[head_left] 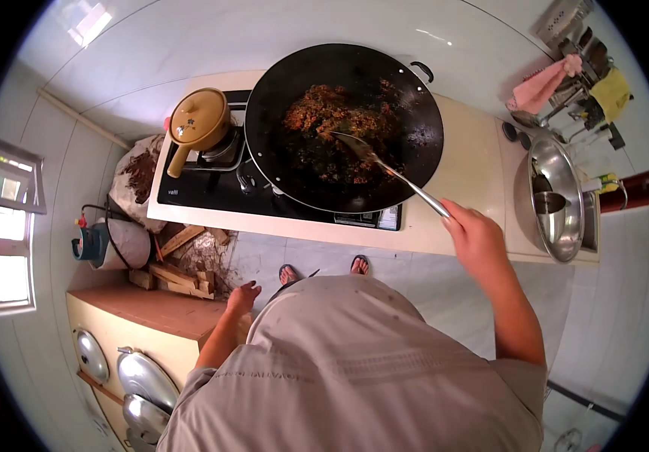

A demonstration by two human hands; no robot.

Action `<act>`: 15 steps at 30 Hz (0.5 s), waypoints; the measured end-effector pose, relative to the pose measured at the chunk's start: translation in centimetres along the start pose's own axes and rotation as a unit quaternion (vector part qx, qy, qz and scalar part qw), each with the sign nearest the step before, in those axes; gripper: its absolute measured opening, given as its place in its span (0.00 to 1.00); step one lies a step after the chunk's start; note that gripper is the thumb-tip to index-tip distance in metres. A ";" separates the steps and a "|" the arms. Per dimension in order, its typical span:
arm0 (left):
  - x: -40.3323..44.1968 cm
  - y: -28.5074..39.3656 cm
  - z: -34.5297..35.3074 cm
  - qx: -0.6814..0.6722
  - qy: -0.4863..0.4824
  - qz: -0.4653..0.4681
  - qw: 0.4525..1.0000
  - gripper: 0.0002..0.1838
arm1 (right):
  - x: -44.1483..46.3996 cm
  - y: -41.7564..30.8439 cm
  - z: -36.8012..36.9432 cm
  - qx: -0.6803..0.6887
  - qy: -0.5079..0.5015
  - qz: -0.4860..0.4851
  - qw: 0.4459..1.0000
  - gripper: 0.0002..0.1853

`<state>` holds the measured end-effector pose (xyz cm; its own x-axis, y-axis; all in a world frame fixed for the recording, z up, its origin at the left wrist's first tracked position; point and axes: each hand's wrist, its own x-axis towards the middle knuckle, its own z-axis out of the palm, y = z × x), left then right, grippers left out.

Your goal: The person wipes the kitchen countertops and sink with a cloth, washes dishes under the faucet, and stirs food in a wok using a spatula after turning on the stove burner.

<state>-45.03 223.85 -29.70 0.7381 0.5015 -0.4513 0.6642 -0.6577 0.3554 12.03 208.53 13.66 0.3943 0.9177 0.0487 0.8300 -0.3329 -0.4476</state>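
My right hand [477, 235] is closed around the handle of a long metal spatula [407, 181]. The spatula's blade rests in a big black wok [430, 143], among reddish-brown crumbly food [332, 113] that lies mostly on the far side and middle. The wok sits on the right side of a black gas stove [204, 193]. Down by my left side hangs my left hand [242, 298], its fingers loosely apart, with nothing seen in it; it is nearest to the brown-topped cabinet.
A lidded yellow-brown pot [200, 120] stands on the left burner, its handle pointing toward me. To the right is a steel basin [558, 158] with a bowl inside. Utensils and cloths [543, 84] hang on the wall. Firewood [181, 275] and a brown-topped cabinet [143, 310] are at left.
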 end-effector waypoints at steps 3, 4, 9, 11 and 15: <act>0.0 5.6 -5.0 -0.154 0.007 -0.136 0.979 0.22 | 4.9 1.8 4.4 -0.033 -0.021 0.039 0.998 0.16; 0.2 6.6 -6.1 -0.193 0.000 -0.189 0.963 0.23 | 6.5 1.4 4.6 -0.058 -0.021 0.043 0.997 0.16; 0.2 5.1 -6.3 -0.317 0.031 -0.270 0.909 0.32 | 6.3 -0.1 4.4 -0.196 0.093 -0.082 0.973 0.15; -0.4 4.3 -5.3 -0.393 0.078 -0.297 0.867 0.31 | 3.8 -2.0 2.3 -0.193 0.099 -0.103 0.971 0.16; -1.5 1.6 -0.5 -0.407 0.055 -0.340 0.846 0.33 | 0.7 -3.7 1.2 -0.061 0.048 -0.060 0.995 0.17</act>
<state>-45.04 222.31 -28.03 0.1300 0.6875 -0.7145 0.7677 0.3862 0.5113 8.81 210.68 14.28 0.3201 0.9295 0.1829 0.9128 -0.2510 -0.3222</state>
